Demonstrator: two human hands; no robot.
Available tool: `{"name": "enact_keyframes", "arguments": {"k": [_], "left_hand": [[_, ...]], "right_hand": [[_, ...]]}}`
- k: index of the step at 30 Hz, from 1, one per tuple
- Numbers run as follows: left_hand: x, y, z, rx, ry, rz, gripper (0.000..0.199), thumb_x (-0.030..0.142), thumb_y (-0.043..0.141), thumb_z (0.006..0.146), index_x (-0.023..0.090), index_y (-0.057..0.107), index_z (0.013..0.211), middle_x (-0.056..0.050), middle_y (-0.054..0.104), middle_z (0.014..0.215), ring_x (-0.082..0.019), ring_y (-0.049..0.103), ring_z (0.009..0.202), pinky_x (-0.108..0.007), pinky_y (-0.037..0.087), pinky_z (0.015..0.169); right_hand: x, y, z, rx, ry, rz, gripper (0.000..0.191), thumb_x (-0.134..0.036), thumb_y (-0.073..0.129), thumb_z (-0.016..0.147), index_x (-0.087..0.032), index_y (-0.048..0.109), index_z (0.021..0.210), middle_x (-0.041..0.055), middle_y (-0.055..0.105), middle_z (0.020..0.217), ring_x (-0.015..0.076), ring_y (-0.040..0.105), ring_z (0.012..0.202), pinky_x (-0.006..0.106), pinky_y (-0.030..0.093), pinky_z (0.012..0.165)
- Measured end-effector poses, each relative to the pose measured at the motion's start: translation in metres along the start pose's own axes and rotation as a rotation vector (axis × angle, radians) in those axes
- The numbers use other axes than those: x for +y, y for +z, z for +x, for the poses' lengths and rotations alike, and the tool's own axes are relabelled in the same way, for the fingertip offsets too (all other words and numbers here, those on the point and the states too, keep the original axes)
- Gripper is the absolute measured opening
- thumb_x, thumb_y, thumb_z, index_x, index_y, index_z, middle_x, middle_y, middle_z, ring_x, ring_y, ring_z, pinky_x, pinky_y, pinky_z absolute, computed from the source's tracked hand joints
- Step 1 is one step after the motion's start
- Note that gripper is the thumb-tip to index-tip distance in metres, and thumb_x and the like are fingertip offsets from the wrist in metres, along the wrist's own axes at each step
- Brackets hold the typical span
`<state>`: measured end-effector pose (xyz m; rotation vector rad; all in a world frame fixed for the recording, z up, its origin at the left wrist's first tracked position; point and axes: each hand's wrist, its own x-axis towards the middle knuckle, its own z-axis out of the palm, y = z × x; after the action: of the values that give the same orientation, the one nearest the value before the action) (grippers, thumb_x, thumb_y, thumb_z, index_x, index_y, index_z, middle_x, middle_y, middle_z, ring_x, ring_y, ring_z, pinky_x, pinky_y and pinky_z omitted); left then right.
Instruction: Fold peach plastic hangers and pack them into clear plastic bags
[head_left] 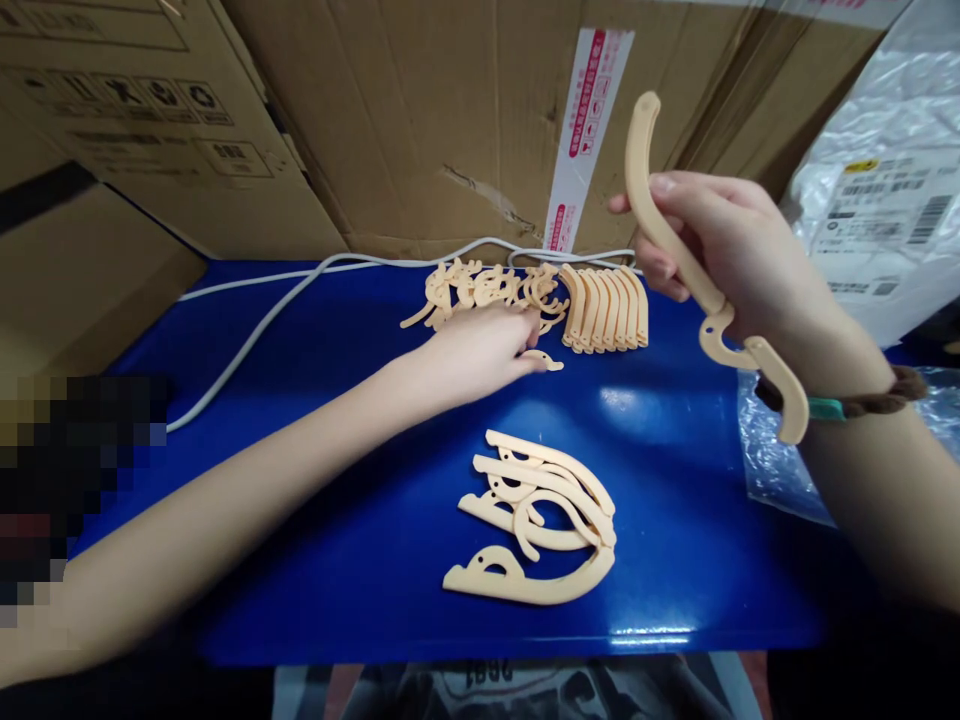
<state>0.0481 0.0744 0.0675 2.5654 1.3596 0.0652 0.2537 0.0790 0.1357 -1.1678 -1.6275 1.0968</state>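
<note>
My right hand (720, 230) is raised at the right, its fingers closed around a partly joined folding hanger (671, 245) of beige plastic. The hanger has a long curved arm, a small hook in the middle and a shorter end hanging by my wrist. My left hand (480, 350) reaches to the back of the table, fingers curled at a pile of loose beige hanger hooks (491, 285). A small hanger hook piece (551, 362) shows at its thumb tip, seemingly pinched; the fingertips are partly hidden.
Curved hanger arms (604, 308) stand in a row beside the pile. Several folded hangers (532, 590) lie nearer on the blue table (337, 560). A white cable (259, 330) runs along the back, before cardboard boxes (420, 120). Plastic wrapping (885, 220) is at right.
</note>
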Motion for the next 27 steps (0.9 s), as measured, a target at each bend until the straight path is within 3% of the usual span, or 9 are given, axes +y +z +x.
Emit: {"name": "enact_keyframes", "arguments": {"k": [4, 10, 14, 17, 19, 22, 26, 27], "left_hand": [[0.002, 0.006, -0.019, -0.074, -0.021, 0.000, 0.017, 0.026, 0.068, 0.095, 0.015, 0.068, 0.109, -0.011, 0.075, 0.113, -0.028, 0.070, 0.107, -0.032, 0.047, 0.080], [-0.004, 0.010, -0.008, -0.061, -0.149, -0.093, 0.036, 0.044, 0.072, 0.090, 0.017, 0.067, 0.114, -0.006, 0.076, 0.090, -0.026, 0.070, 0.084, -0.029, 0.034, 0.063], [-0.006, 0.013, -0.003, -0.092, -0.179, -0.157, 0.029, 0.049, 0.071, 0.088, 0.021, 0.073, 0.087, -0.004, 0.072, 0.075, -0.024, 0.065, 0.075, -0.030, 0.032, 0.063], [-0.004, 0.012, -0.001, -0.160, -0.167, -0.230, 0.033, 0.048, 0.073, 0.083, 0.021, 0.067, 0.065, 0.000, 0.063, 0.059, -0.018, 0.056, 0.059, -0.029, 0.030, 0.058], [-0.004, 0.009, -0.001, -0.181, -0.149, -0.283, 0.037, 0.048, 0.073, 0.082, 0.021, 0.062, 0.061, 0.003, 0.056, 0.054, -0.015, 0.049, 0.054, -0.029, 0.027, 0.056], [-0.014, -0.002, 0.002, -0.070, -0.174, -0.396, 0.034, 0.047, 0.070, 0.084, 0.021, 0.058, 0.065, 0.005, 0.050, 0.054, -0.012, 0.041, 0.052, -0.028, 0.025, 0.055], [-0.045, -0.010, 0.012, 0.286, -0.347, -0.525, 0.034, 0.043, 0.072, 0.083, 0.021, 0.054, 0.065, 0.006, 0.041, 0.052, -0.010, 0.033, 0.050, -0.029, 0.023, 0.056], [-0.054, -0.009, 0.015, 0.325, -0.382, -0.517, 0.036, 0.044, 0.070, 0.086, 0.021, 0.053, 0.065, 0.007, 0.038, 0.052, -0.011, 0.032, 0.051, -0.030, 0.023, 0.057]], "right_hand": [[0.003, 0.000, 0.002, 0.013, -0.001, 0.018, 0.025, -0.025, 0.049, 0.102, -0.019, 0.072, 0.096, -0.0033, 0.047, 0.050, 0.0118, 0.037, 0.040, 0.030, 0.019, 0.039], [0.003, 0.000, 0.001, 0.030, -0.012, 0.015, 0.023, -0.029, 0.052, 0.100, -0.021, 0.072, 0.093, -0.0026, 0.047, 0.051, 0.0123, 0.035, 0.040, 0.032, 0.020, 0.042], [0.002, 0.000, 0.000, 0.023, -0.013, 0.015, 0.022, -0.030, 0.053, 0.099, -0.021, 0.072, 0.092, -0.0028, 0.047, 0.050, 0.0122, 0.036, 0.039, 0.032, 0.018, 0.040], [0.002, 0.002, -0.001, 0.015, 0.000, 0.023, 0.024, -0.025, 0.050, 0.102, -0.019, 0.071, 0.094, -0.0038, 0.047, 0.050, 0.0113, 0.037, 0.040, 0.030, 0.021, 0.042], [0.002, 0.002, -0.002, 0.015, 0.002, 0.028, 0.025, -0.023, 0.048, 0.102, -0.018, 0.071, 0.094, -0.0042, 0.047, 0.050, 0.0112, 0.037, 0.040, 0.029, 0.021, 0.042], [0.002, 0.001, -0.003, 0.004, 0.011, 0.031, 0.025, -0.023, 0.048, 0.103, -0.018, 0.072, 0.096, -0.0037, 0.048, 0.050, 0.0115, 0.038, 0.041, 0.029, 0.021, 0.042], [0.002, 0.001, -0.002, 0.001, 0.001, 0.030, 0.023, -0.027, 0.051, 0.102, -0.020, 0.072, 0.095, -0.0041, 0.047, 0.051, 0.0108, 0.037, 0.040, 0.029, 0.022, 0.042], [0.002, 0.001, -0.002, 0.006, 0.006, 0.025, 0.024, -0.026, 0.049, 0.103, -0.020, 0.071, 0.095, -0.0045, 0.047, 0.050, 0.0104, 0.037, 0.040, 0.028, 0.022, 0.042]]}}
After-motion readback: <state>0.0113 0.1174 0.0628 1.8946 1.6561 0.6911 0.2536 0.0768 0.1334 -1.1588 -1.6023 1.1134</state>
